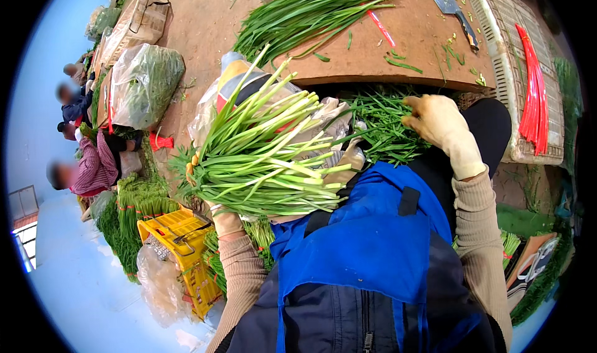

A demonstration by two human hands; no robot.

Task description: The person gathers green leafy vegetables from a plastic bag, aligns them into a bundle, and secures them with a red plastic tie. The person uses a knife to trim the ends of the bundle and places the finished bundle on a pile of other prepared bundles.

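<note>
My left hand (228,220), in a pale glove, is shut around a thick bunch of garlic chives (270,166). The bunch hides most of that hand; its fingertips show at the leafy end, and the pale stalk ends fan to the right. My right hand (436,122), also gloved, hangs over a heap of loose green leaves (387,124) at my lap. Its thumb and fingers are apart, with nothing seen between them. Beyond, a second pile of chives (312,17) lies on a wooden board (340,63), beside a red tie strip (381,29).
A cleaver (447,3) rests on the board's right side. Red ties (534,91) lie on an upturned white crate (506,73). At left are a yellow crate (200,278), tied green bundles (140,199) and a filled plastic bag (149,84). Several people (95,154) work farther left.
</note>
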